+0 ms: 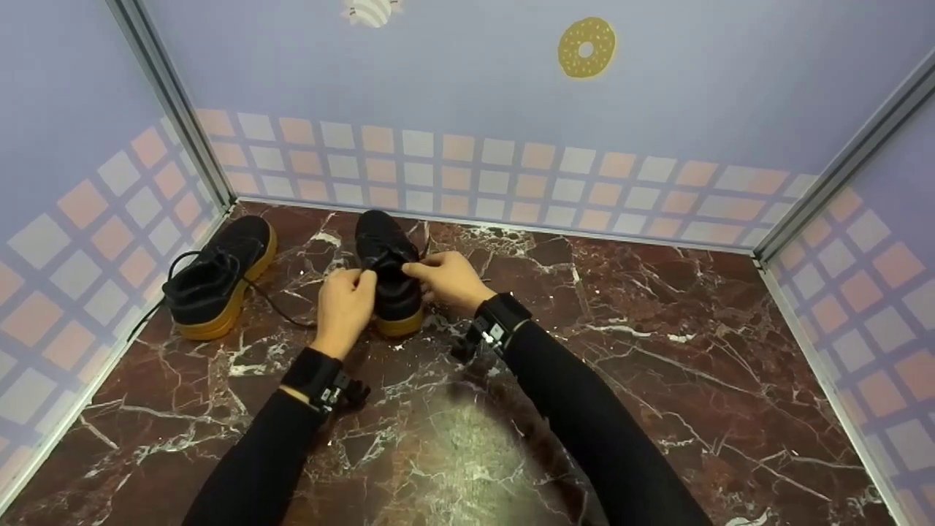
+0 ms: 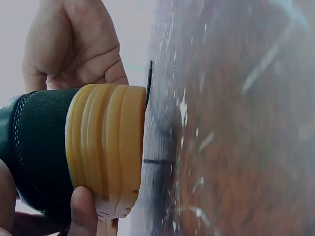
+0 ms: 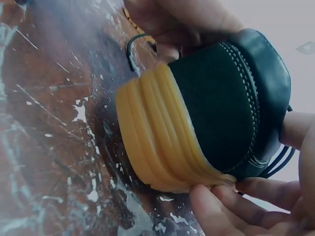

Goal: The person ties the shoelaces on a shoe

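A black shoe (image 1: 398, 299) with a thick yellow sole stands on the floor, toe towards the back wall. My left hand (image 1: 345, 303) is curled at the left of its opening, thumb and forefinger pinching near the collar. From the other side my right hand (image 1: 453, 281) grips the opening between thumb and fingers. Its thumb is at the collar (image 3: 268, 73), with fingertips along the sole (image 3: 157, 128) in the right wrist view. Thin dark laces (image 3: 280, 162) show beside that thumb. Past the heel, a loose lace end (image 3: 132, 51) hangs near my left hand. What my left fingertips pinch is partly hidden.
To the left stands the matching shoe (image 1: 212, 277), its long lace (image 1: 281, 310) trailing over the floor towards my left hand. Patterned wall panels (image 1: 511, 175) enclose the dark red marbled floor (image 1: 657, 380) at the back and on both sides.
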`<state>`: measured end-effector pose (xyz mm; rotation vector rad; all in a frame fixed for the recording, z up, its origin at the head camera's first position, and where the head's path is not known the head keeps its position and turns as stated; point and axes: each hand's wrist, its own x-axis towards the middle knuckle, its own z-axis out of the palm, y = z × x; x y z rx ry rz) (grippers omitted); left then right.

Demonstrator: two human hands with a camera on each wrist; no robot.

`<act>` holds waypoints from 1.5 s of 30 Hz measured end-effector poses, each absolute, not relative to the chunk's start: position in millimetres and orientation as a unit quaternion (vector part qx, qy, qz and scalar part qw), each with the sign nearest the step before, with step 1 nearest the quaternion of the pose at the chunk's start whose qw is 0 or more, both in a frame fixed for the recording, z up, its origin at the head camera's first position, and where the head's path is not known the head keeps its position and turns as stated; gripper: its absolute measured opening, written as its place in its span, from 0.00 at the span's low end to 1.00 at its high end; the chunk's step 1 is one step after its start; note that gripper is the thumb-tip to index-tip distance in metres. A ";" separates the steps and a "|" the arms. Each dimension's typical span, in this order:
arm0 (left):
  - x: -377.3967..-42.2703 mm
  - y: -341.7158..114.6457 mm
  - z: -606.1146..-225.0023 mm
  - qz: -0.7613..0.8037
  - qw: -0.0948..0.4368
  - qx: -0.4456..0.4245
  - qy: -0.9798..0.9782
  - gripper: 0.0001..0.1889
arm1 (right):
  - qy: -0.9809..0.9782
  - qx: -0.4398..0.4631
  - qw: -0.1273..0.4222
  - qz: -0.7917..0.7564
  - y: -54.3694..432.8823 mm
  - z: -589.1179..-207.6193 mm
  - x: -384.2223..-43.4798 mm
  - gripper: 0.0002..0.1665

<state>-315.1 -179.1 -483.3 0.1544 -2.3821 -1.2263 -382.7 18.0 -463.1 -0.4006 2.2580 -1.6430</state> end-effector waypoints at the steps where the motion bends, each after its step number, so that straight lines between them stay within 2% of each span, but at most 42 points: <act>1: -314.4 -176.7 -482.7 -0.447 0.225 0.052 -0.864 0.23 | 0.789 -0.140 0.157 -0.577 21.6 -462.9 -381.4 0.25; 7: -310.1 -161.9 -476.7 -0.451 0.196 0.034 -0.870 0.17 | 0.786 -0.136 0.131 -0.589 44.9 -464.3 -373.5 0.27; 13: -306.5 -143.9 -475.3 -0.460 0.169 0.017 -0.872 0.18 | 0.794 -0.126 0.105 -0.586 67.7 -466.9 -361.4 0.22; 24: -298.2 -117.6 -474.3 -0.462 0.176 -0.031 -0.869 0.15 | 0.795 -0.121 0.073 -0.590 99.1 -466.0 -340.3 0.19; 34: -285.8 -97.2 -475.6 -0.474 0.151 -0.050 -0.866 0.16 | 0.782 -0.089 0.081 -0.612 122.8 -468.9 -318.2 0.20; 45: -268.6 -84.9 -476.8 -0.480 0.131 -0.073 -0.865 0.17 | 0.795 -0.098 0.071 -0.594 142.6 -468.8 -297.8 0.20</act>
